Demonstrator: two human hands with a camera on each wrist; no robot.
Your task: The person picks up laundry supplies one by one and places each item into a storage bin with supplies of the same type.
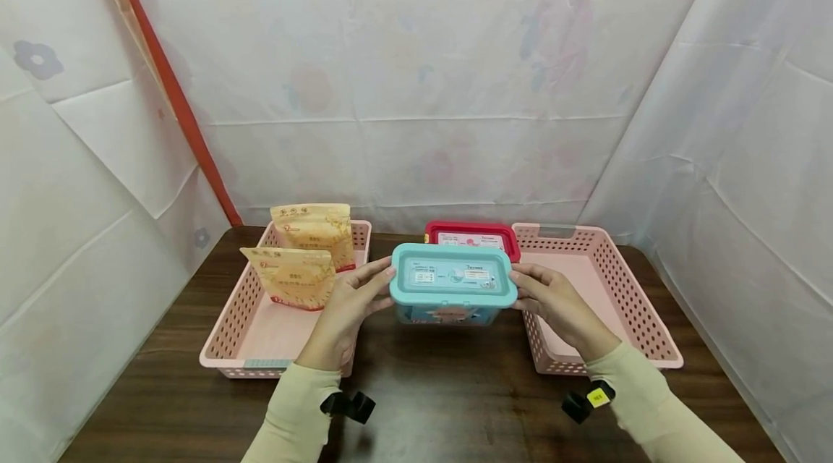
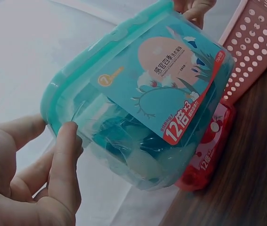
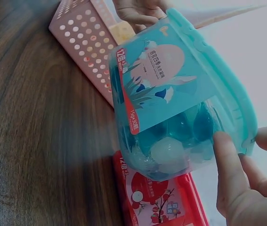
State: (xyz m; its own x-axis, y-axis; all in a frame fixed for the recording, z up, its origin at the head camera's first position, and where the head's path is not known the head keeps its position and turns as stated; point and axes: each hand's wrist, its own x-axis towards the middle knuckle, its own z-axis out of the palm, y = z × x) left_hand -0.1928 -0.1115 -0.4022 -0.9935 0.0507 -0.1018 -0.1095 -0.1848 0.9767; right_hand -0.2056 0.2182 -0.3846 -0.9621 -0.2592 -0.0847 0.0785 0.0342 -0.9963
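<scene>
Both hands hold a teal-lidded clear box (image 1: 453, 276) by its two ends, above the table between two pink baskets. My left hand (image 1: 351, 304) pinches the left end, thumb and fingers at the lid's rim; in the left wrist view the box (image 2: 147, 94) shows a blue label and pods inside. My right hand (image 1: 562, 307) pinches the right end, and in the right wrist view its fingers (image 3: 230, 169) press the clear side of the box (image 3: 171, 94). Behind it, partly hidden, stands a red-lidded box (image 1: 471, 230).
The left pink basket (image 1: 224, 315) holds two upright yellow pouches (image 1: 299, 278), one behind the other. At the right stands another pink basket (image 1: 641, 304). White patterned cloth (image 1: 403, 87) hangs behind and at both sides of the dark wooden table (image 1: 442, 391).
</scene>
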